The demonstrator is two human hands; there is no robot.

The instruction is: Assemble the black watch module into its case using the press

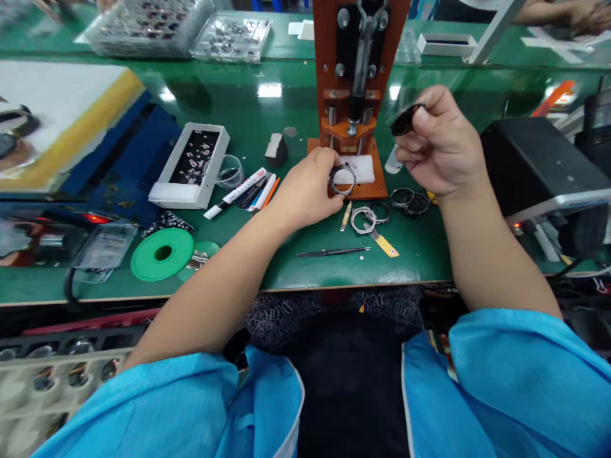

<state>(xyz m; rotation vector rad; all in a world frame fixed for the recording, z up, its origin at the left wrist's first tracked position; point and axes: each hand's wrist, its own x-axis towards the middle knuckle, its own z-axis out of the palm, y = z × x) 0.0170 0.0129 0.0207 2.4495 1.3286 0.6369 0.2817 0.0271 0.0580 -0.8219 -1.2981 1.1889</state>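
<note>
My left hand [310,187] is closed on a thin metal watch-case ring [343,179], held at the white pad [365,169] on the base of an orange press [351,130]. Raised to the right of the press, my right hand [442,143] pinches a dark, thin, roundish piece [405,121]; its exact kind is unclear. On the bench below my left hand are a silver ring [363,220], a yellow-handled blade [384,245], a small pointed stick [346,216] and black tweezers [333,252]. Several dark rings [409,201] lie under my right forearm.
A white box of small parts [213,166], a clear cup [230,172], pens [236,193] and a green spool [162,254] are on the left. A blue machine [119,146] stands farther left, a black device [548,159] at right. Another person's hands [585,16] show at the upper right.
</note>
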